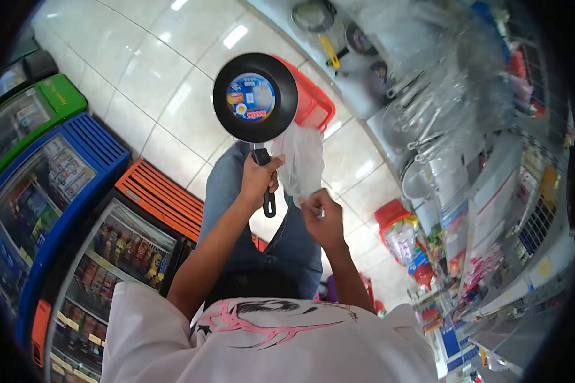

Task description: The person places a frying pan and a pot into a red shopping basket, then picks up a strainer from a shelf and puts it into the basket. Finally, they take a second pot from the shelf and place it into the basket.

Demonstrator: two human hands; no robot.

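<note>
My left hand (259, 177) is wrapped round the black handle of a frying pan (286, 96), held out in front of my knees. The pan's dark inside faces up, with a round blue label (250, 97) stuck in its middle. A clear plastic bag (302, 159) hangs between my two hands, just below the pan and touching the fingers of my left hand. The bag's lower end is gathered in my right hand (322, 220), whose fingers are closed. A small shiny spot shows at those fingers, too small to name.
Partly behind the pan, a red plastic basket (316, 108) stands on the tiled floor (166, 83). Glass-front coolers (118, 246) line the left side. On the right, shelves hold pans, a yellow-handled utensil (329, 51) and plastic-wrapped goods (421, 96). A red-topped package (393, 214) sits nearby.
</note>
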